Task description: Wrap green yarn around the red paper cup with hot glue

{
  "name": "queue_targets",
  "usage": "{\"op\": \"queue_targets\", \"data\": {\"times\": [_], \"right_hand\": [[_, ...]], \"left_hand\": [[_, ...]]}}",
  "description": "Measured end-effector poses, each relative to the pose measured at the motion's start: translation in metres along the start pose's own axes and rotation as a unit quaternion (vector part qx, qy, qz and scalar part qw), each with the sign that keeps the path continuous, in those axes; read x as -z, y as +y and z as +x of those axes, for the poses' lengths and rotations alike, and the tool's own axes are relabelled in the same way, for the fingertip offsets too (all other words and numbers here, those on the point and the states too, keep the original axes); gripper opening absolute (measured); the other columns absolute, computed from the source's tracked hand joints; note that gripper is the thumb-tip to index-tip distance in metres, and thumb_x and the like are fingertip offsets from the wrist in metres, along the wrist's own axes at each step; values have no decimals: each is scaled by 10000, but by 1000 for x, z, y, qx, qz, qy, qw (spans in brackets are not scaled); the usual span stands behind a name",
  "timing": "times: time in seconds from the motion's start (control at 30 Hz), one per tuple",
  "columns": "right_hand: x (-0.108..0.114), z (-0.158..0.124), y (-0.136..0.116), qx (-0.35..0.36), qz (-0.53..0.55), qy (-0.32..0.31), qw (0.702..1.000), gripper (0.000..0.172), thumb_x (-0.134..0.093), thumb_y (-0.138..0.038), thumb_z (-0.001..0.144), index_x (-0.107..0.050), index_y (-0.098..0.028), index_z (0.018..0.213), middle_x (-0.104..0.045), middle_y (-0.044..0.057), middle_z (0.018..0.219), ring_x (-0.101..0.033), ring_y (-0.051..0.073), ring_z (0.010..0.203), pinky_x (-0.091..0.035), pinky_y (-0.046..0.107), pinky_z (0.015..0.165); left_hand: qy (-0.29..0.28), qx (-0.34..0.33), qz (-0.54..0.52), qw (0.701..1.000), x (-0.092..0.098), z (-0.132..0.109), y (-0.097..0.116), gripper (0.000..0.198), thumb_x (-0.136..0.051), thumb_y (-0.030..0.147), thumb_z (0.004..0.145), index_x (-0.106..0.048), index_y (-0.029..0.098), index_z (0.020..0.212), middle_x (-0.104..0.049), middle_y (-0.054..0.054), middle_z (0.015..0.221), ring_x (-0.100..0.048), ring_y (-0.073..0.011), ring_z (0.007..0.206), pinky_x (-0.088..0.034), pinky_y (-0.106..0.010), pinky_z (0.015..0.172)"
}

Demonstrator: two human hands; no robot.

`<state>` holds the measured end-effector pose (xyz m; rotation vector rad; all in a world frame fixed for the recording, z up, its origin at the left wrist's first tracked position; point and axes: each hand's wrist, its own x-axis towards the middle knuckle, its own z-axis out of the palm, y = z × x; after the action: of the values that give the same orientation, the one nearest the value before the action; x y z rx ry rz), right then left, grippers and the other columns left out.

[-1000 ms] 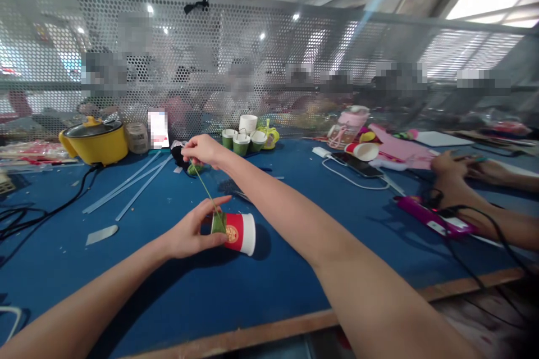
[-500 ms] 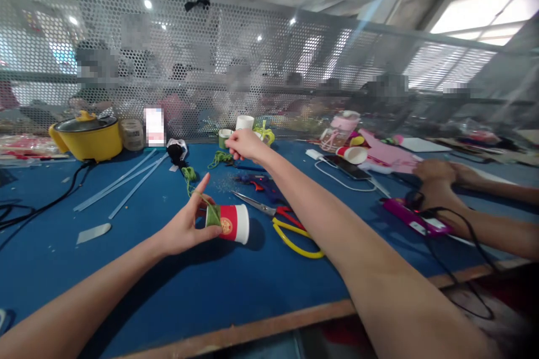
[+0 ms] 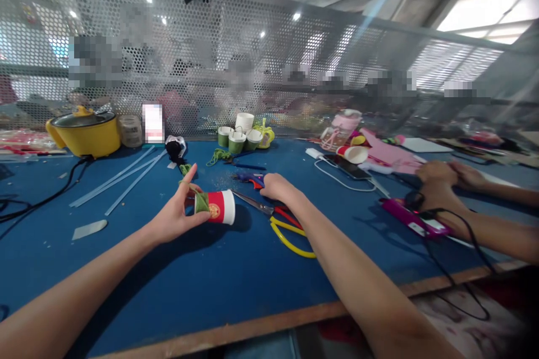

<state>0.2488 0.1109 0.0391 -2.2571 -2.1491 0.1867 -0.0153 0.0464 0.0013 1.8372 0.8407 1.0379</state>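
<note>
My left hand (image 3: 179,210) grips a red and white paper cup (image 3: 221,207) lying on its side, its base end wrapped in green yarn. A strand of green yarn (image 3: 184,169) runs up behind that hand toward a black bundle (image 3: 173,148). My right hand (image 3: 278,186) is closed around the handle of a blue glue gun (image 3: 248,178) that lies on the table, nozzle to the left. Scissors (image 3: 290,231) with red and yellow handles rest just below the glue gun, between the two hands.
Green-wrapped cups (image 3: 237,141) stand at the back beside more green yarn (image 3: 219,156). A yellow pot (image 3: 95,133) and clear glue sticks (image 3: 122,180) are left. At right are a phone (image 3: 348,167), a purple power strip (image 3: 415,217) and another person's hands (image 3: 438,179).
My right hand has come down from near the back cups onto the glue gun's handle. My left hand and the cup have shifted slightly left and up.
</note>
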Motion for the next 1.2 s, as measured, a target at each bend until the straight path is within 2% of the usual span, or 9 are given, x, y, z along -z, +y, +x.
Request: {"op": "queue_targets", "data": {"times": [0.13,0.27,0.37,0.47,0.57,0.73,0.83,1.0,1.2], "right_hand": [[7,-9,1,-27,135,25,990,234,-644,-176,751,-604,-111,972,-677,87,761,-661,204,682,-499,271,584],[22,-30,-9,28,267,54,962,148,-558,-179,787,-561,-144,931,-658,20,704,-616,115,578,-483,215,547],[29,-49,-21,77,384,16,920,112,-600,-252,758,-544,-156,761,-596,-10,582,-558,97,490,-454,215,498],[31,-68,-34,113,437,0,893,137,-628,-257,729,-541,-160,773,-590,-19,568,-540,94,465,-447,220,479],[30,-83,-42,135,439,-11,888,128,-595,-274,755,-561,-159,801,-561,-37,535,-507,87,437,-428,210,444],[30,-96,-40,138,358,-6,923,220,-591,-341,764,-528,-178,630,-520,-38,446,-482,97,371,-401,224,407],[30,-101,-38,173,309,17,935,244,-571,-337,782,-534,-194,587,-533,-30,430,-515,122,399,-427,244,452],[26,-105,-39,242,227,72,941,226,-535,-297,807,-590,-200,610,-639,9,580,-602,171,599,-463,275,604],[23,-109,-40,243,165,64,954,190,-502,-298,822,-630,-204,719,-689,36,712,-627,202,685,-460,297,644]], "left_hand": [[-9,3,8,1000,0,0,-1,944,-620,312,761,31,259,1442,-435,-36,1026,-531,-167,840,-441,-416,857],[-12,15,6,1000,1,0,2,950,-635,293,738,1,250,1443,-429,-42,1033,-534,-179,864,-441,-425,870],[-7,16,3,1000,2,0,3,948,-648,290,725,-30,246,1442,-425,-45,1032,-533,-191,894,-432,-434,892],[-8,13,2,1000,3,1,1,949,-651,296,729,-26,246,1442,-427,-51,1047,-537,-190,896,-431,-429,895],[-10,7,2,1000,5,2,-2,946,-649,301,728,-30,243,1441,-436,-53,1048,-538,-187,881,-443,-410,864],[-1,20,9,1000,8,3,-2,941,-647,303,716,-43,247,1435,-451,-45,1023,-533,-183,853,-452,-399,823],[-2,23,11,1000,9,4,-1,947,-639,307,721,-23,224,1436,-452,-48,1018,-531,-188,862,-447,-406,835],[-3,26,18,999,10,4,-3,949,-642,328,724,-21,229,1434,-462,-60,1045,-524,-203,900,-436,-430,858],[-1,32,34,999,12,4,-5,939,-654,327,735,-33,250,1435,-459,-73,1078,-528,-195,869,-445,-435,838]]}}
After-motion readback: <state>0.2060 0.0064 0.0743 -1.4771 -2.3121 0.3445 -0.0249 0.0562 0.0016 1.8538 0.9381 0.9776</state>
